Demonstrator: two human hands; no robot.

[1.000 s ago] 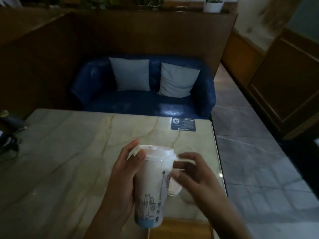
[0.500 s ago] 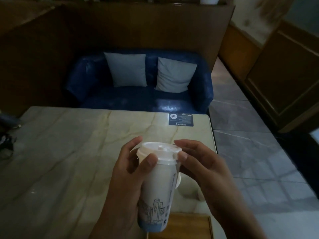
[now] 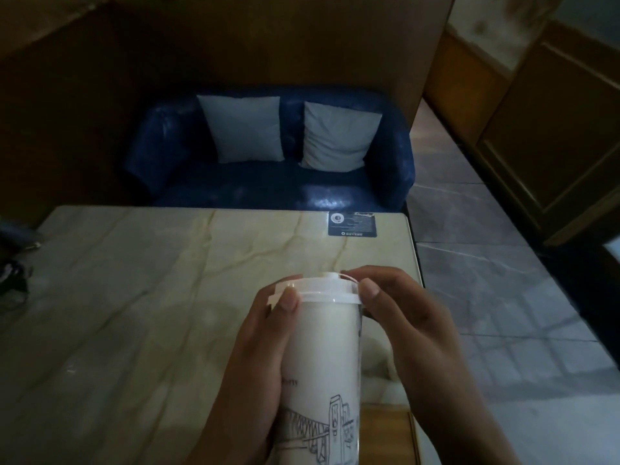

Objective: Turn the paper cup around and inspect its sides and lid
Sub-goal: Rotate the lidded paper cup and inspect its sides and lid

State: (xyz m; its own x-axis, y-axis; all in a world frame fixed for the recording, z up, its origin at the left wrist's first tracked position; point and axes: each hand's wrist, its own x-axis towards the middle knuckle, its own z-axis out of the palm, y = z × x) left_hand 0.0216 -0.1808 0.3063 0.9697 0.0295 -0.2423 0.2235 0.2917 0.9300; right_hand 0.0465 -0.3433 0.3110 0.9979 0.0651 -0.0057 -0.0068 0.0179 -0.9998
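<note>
My left hand (image 3: 258, 360) was wrapped around the side of the paper cup (image 3: 323, 360), fingers curled behind it and the thumb pressed against the wall just under the lid's rim. My right hand (image 3: 406, 317) gripped the top of the cup from the other side, its thumb laid on the edge of the lid (image 3: 320, 288) and its fingers curled around the far rim. I held the cup upright between both hands, lifted above the near edge of the table (image 3: 151, 297) and close to my view, so that its base ran out of the bottom of the picture. The cup was white, with a line drawing of a bridge and tower on its lower part and a little print above that, too small for me to read. The lid was white plastic with a small raised knob on top. The table had a pale marble top with light veins, and a dark card (image 3: 353, 224) lay flat at its far right corner. Beyond the table stood a blue sofa (image 3: 268, 182) with two pale cushions (image 3: 243, 129) leaning against its back, set against brown wooden panelling. Grey floor tiles (image 3: 503, 280) ran along my right.
</note>
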